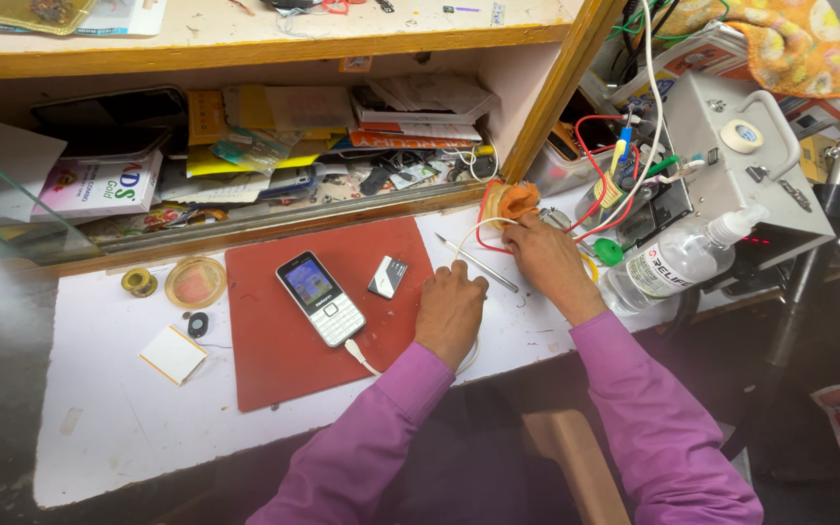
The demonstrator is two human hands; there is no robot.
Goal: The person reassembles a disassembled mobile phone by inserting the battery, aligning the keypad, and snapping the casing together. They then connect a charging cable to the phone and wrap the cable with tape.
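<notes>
Two hands: I see my left hand (450, 309) resting loosely curled on the right edge of the red mat (274, 360), holding nothing that I can make out; my right hand (548, 255) pinches a thin white wire (467, 230) beside the orange sponge (515, 200)
Wire: far right of the mat, light, limp, springy; I judge it best pinched close to its end
Phone: white keypad phone (320, 297) lies mid-mat, cabled, slick and light; hold by its sides
Packages: white box (99, 185) with pink and green print on the left shelf; clear pump bottle (684, 259) with a white label lying right
</notes>
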